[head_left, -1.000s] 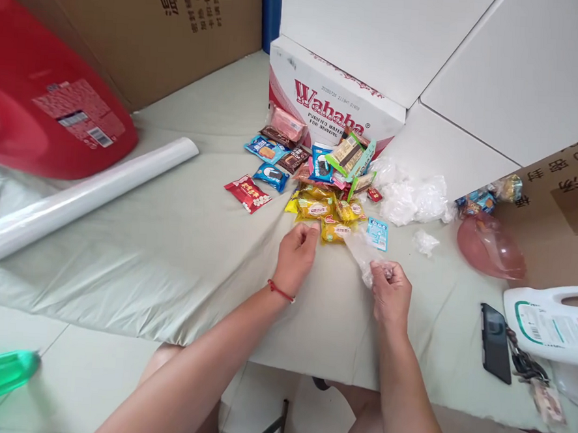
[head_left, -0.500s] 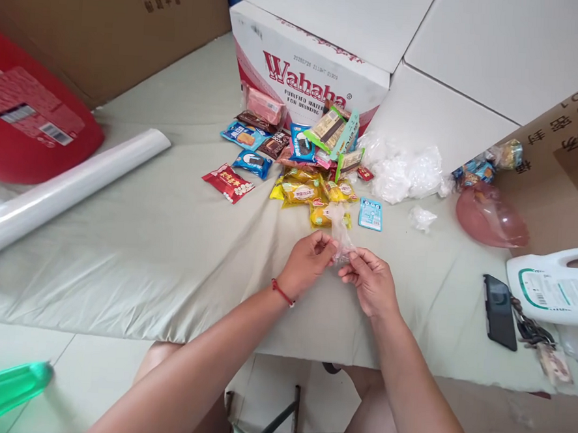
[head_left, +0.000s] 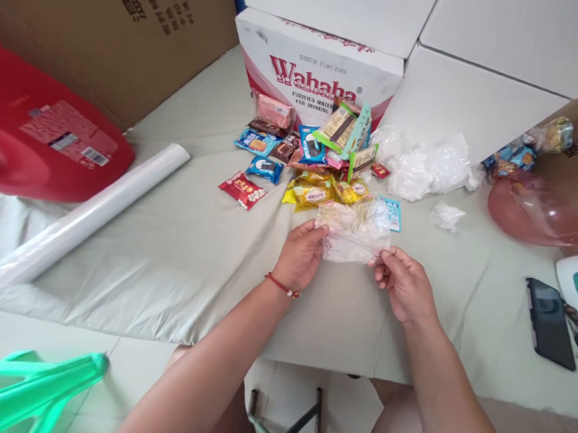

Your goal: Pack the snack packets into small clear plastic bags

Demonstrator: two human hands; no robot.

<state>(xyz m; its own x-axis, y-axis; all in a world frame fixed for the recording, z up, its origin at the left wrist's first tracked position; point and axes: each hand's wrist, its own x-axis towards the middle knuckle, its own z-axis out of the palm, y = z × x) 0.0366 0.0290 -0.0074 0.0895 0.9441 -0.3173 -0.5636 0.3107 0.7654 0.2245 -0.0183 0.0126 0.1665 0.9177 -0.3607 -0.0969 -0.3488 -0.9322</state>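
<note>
While a red jug [head_left: 39, 142] and a plastic roll [head_left: 88, 214] lie at far left, we pinch a clear bag [head_left: 351, 236] mid-frame: left hand [head_left: 300, 256] gripping its left edge, right hand [head_left: 405, 286] its right, snack packets [head_left: 312, 159] just above, phone [head_left: 549, 322] at right.

The left hand [head_left: 300, 256] and right hand [head_left: 405, 286] pinch the two ends of a clear plastic bag [head_left: 352, 233], stretched flat between them above the cloth-covered bench [head_left: 179, 249]. Just behind the bag lies a heap of snack packets [head_left: 312, 159], in front of a Wahaha carton [head_left: 322, 68]. A plastic film roll [head_left: 88, 214] lies well to the left, a black phone [head_left: 550, 322] to the right
</note>
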